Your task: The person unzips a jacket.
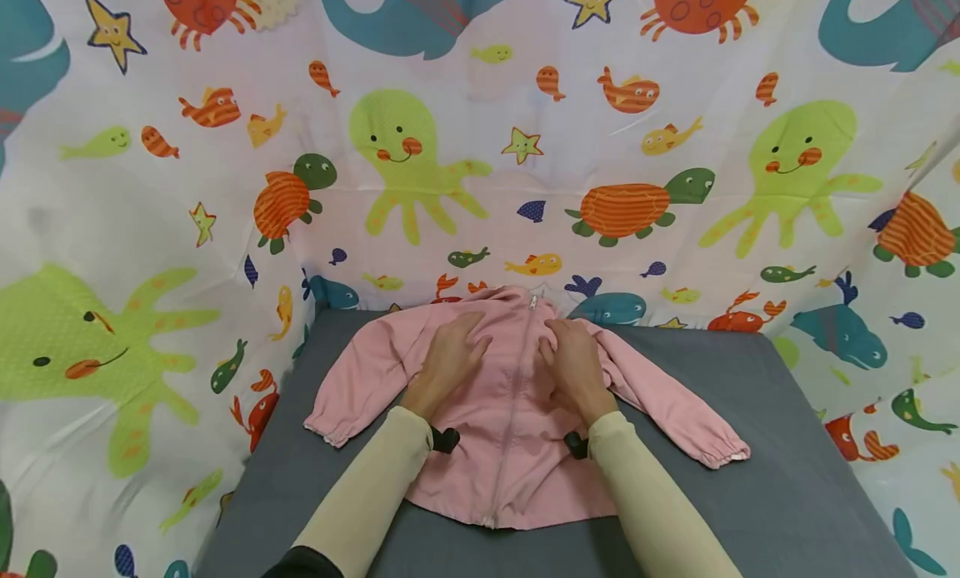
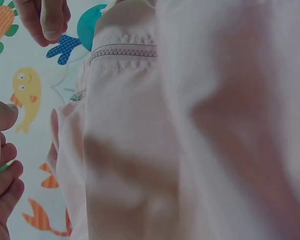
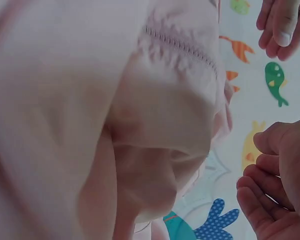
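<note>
A pink zip-up jacket (image 1: 513,470) lies front side up, its collar toward the back and its sleeves spread to both sides. The zipper runs down the middle, with the zipper pull (image 1: 533,301) at the collar. My left hand (image 1: 448,353) is over the left chest, fingers loosely bent and holding nothing. Over the right chest, near the sleeve seam, is my right hand (image 1: 577,361), also relaxed with nothing in it. Both wrist views show the hands, the left (image 2: 2,170) and the right (image 3: 277,175), apart from the pink cloth, thumbs away from the fingers.
The jacket rests on a grey table (image 1: 757,403). A white curtain (image 1: 465,278) printed with sea animals hangs behind the table and along both sides. Elastic cuffs end the left sleeve (image 1: 352,386) and the right sleeve (image 1: 678,407), both lying on the grey surface.
</note>
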Demonstrator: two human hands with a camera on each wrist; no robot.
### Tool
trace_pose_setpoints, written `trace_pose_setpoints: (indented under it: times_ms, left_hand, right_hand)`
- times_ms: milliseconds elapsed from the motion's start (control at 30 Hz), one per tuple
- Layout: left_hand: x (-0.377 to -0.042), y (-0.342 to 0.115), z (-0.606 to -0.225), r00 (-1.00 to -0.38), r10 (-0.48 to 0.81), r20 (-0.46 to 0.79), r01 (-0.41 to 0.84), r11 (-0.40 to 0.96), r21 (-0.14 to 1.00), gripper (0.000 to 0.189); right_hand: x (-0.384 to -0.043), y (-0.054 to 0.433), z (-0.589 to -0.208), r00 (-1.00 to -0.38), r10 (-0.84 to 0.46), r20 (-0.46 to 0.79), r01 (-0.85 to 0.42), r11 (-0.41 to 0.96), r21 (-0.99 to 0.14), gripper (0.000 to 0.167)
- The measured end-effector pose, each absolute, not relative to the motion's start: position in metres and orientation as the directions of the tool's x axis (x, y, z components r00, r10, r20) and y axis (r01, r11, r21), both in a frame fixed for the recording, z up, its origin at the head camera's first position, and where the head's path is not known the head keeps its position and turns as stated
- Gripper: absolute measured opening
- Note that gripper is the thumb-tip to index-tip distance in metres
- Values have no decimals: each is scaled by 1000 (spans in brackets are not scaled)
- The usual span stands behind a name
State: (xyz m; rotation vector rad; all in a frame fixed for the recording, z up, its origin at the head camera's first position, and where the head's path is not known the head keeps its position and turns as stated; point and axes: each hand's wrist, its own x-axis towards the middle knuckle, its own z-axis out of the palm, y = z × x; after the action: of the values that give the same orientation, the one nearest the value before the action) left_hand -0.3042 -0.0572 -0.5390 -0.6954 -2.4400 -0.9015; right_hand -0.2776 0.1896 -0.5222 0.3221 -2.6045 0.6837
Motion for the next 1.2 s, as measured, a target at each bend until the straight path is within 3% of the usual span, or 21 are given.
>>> trace_pose_setpoints:
  times_ms: [167,533,733,900,1200]
  left_hand:
    - [-326,-40,-538,-807,313,501,563,664,493,44]
    - [-367,-8,-543,-792,346,503,592,638,493,46]
    - [-386,4,-547,-822,405,401,560,707,433,56]
    - [-399,12,-549,-836,460,298,547,740,392,62]
    - [-403,30,-546,-870,442,219,491,821,292,40]
  right_hand:
    - [-295,192,-525,-875,-119,470,-329,858,-395,33]
    - [-335,185,-531,-864,-125,487,-346,851,-394,23]
    - [-349,183,-541,-876,-97,473,-323,846,-424,21]
    - [-356,179,-541,-895,-85,438,-297,847,-442,10]
    - [-364,179,-550,-895,-91,436,-298,849,-436,8]
